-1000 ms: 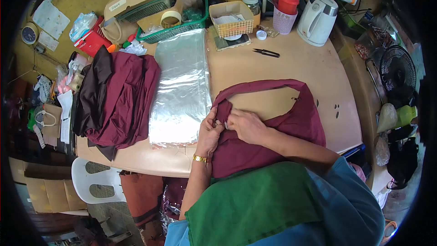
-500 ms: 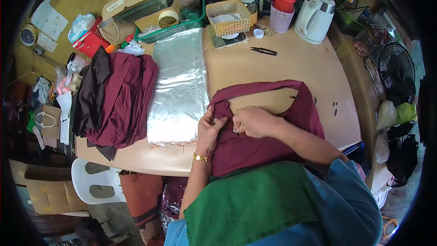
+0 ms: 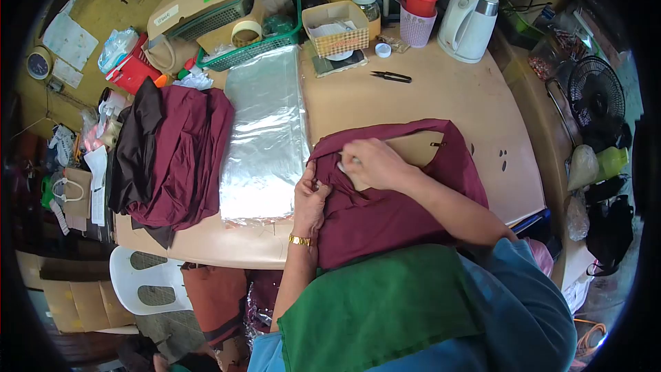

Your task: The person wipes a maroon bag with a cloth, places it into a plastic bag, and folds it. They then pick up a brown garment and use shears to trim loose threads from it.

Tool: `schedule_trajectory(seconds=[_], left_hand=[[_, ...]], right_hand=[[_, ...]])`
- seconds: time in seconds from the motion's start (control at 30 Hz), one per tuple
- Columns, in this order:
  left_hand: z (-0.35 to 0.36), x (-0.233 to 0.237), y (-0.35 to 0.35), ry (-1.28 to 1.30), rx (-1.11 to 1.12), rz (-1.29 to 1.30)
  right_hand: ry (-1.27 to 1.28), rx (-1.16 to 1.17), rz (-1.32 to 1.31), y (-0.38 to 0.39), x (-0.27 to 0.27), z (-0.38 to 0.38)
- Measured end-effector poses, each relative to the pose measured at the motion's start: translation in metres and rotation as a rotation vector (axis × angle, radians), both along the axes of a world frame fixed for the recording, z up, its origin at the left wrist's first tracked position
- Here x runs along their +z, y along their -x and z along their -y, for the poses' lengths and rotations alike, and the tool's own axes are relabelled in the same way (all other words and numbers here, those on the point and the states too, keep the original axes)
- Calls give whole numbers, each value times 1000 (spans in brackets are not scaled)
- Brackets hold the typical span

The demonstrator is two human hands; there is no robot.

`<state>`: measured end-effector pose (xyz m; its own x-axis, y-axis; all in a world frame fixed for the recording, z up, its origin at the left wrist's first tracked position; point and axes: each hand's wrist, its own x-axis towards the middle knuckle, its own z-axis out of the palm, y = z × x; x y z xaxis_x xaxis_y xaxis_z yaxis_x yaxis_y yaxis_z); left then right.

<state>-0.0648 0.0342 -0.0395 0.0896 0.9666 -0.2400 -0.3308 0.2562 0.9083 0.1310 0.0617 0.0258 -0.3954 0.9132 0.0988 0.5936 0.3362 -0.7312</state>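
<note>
A maroon cloth piece (image 3: 392, 227) with a wide opening lies on the table in front of me. My left hand (image 3: 311, 200), with a gold watch at its wrist, pinches the cloth at the left side of the opening. Over the opening's left part is my right hand (image 3: 372, 164), its fingers closed around a small whitish thing that I cannot make out, close to the cloth's inner edge. A small dark zipper pull (image 3: 438, 144) shows at the opening's right edge.
Clear plastic sheets (image 3: 265, 138) lie left of the cloth, with a maroon and black fabric pile (image 3: 182, 158) beyond. Black thread snips (image 3: 391, 77), a patterned box (image 3: 336, 27), a green basket (image 3: 251, 53) and a white kettle (image 3: 468, 22) stand or lie farther back.
My right hand has moved slightly up and left along the opening's edge. My left hand still pinches the cloth, a little lower. The whole view has shifted slightly.
</note>
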Motion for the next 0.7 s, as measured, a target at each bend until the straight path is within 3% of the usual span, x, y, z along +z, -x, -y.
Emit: schedule_trajectory(seconds=[0.1,0.17,0.27,0.3,0.37,0.4,0.43,0.5,0.57,0.63,0.7], left_hand=[[2,-1,2,-3,14,-54],[1,-2,3,-21,20,-86],[0,2,3,-18,-3,-130],[-3,7,6,-89,-17,-217],[-14,9,26,-557,44,-752],[-13,32,28,-752,223,-1137],[-8,69,24,-935,418,-1520],[-1,100,3,-876,348,-1554],[1,103,-32,-910,-282,-1169],[5,74,-81,-927,-313,-1085],[0,57,-104,-951,-343,-1148]], right_hand=[[-31,-78,-93,34,-35,6],[54,-76,-22,27,-30,17],[177,137,87,1,-8,35],[74,102,98,-10,12,40],[-184,8,32,-44,28,36],[-508,61,194,-68,43,28],[-332,-161,108,-78,61,33],[-351,-187,194,-102,61,20],[-393,-157,336,-97,51,4],[-435,-123,475,-88,29,-21],[-278,-72,721,-76,14,-45]])
